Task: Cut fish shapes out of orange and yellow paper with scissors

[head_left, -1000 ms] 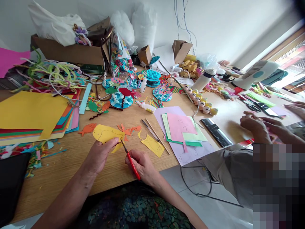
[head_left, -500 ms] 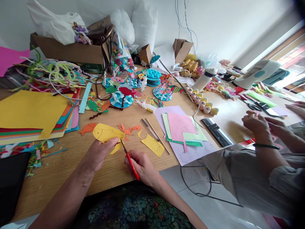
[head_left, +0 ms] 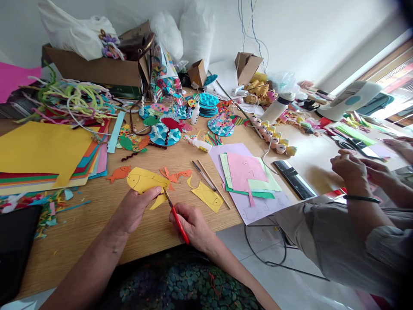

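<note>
My left hand [head_left: 137, 209] is closed on a piece of yellow paper [head_left: 142, 178] with a fish outline drawn on it, thumb on top. Red-handled scissors [head_left: 177, 219] are gripped in my right hand [head_left: 192, 226], and their blades meet the right edge of that paper. Just beyond lie orange paper scraps [head_left: 176, 174]. A cut-out orange fish [head_left: 119, 173] rests to the left. Right of the scissors is another yellow piece with a drawn fish [head_left: 208, 196], beside a pen [head_left: 204, 175] and a thin wooden stick [head_left: 214, 185].
Coloured paper sheets [head_left: 41, 150] are stacked at the left above a heap of scraps [head_left: 48, 211]. Pink paper [head_left: 247, 168] tops more sheets at the right. Glue bottles [head_left: 201, 145] and decorated blue pieces [head_left: 165, 135] stand behind. A co-worker's hands [head_left: 350, 168] are at the far right.
The scissors and yellow paper stay almost in place. At the right, the co-worker's hands have shifted slightly.
</note>
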A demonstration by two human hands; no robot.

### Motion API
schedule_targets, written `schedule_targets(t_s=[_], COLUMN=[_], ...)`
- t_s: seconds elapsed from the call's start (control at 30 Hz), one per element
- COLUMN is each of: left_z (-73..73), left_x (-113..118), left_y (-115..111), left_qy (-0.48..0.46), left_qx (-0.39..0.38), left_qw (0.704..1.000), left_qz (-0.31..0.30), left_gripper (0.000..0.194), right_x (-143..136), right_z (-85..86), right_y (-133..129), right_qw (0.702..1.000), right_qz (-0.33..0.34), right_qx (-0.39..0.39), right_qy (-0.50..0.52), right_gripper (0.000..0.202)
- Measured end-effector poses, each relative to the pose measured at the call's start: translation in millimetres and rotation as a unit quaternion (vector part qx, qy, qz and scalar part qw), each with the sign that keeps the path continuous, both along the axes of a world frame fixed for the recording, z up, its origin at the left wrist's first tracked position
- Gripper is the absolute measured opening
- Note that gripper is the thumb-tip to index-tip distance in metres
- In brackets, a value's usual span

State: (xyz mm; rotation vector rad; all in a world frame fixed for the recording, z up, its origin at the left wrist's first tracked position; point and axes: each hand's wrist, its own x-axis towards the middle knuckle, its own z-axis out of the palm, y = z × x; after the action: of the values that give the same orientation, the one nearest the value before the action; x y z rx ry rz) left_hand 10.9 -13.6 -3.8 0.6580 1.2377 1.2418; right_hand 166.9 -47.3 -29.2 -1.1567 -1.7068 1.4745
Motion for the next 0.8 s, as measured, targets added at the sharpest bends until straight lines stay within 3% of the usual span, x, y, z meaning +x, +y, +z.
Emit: schedule_targets(t_s=[0.13, 0.27, 0.43, 0.6, 0.7, 0.8], left_z=[-3.3, -3.5, 14.0, 36.0, 43.4, 46.4], left_x=[-2.7, -21.2, -53.0, -61.2, -57.9, -53.5], left_y=[-0.9, 2.8, 13.3, 26.9, 34.8, 40.5], left_qy=[-0.007, -0.005, 0.143, 0.31, 0.36, 0.391], left_qx=[0.003, 0.053, 0.059, 0.075, 0.103, 0.125], left_qw=[1.0, 0.997, 0.976, 0.91, 0.854, 0.815], left_qz=[-0.027, -0.061, -0.156, -0.263, -0.362, -0.41], left_gripper=[0.02, 0.022, 0.021, 0.017, 0.016, 0.018], right_x=[2.1, 7.8, 15.7, 19.8, 21.3, 22.6], right_z=[-1.2, -4.8, -7.0, -0.1, 4.5, 7.1], right_y=[1.2, 3.9, 8.6, 11.4, 12.2, 12.8], right_qw=[1.0, 0.998, 0.991, 0.983, 0.978, 0.976], right_qz=[0.002, 0.022, 0.053, 0.079, 0.093, 0.101], right_qx=[0.014, 0.037, 0.087, 0.105, 0.12, 0.128], right_qy=[-0.011, -0.042, -0.085, -0.127, -0.141, -0.144], right_gripper=[0.036, 0.036, 0.036, 0.037, 0.035, 0.033])
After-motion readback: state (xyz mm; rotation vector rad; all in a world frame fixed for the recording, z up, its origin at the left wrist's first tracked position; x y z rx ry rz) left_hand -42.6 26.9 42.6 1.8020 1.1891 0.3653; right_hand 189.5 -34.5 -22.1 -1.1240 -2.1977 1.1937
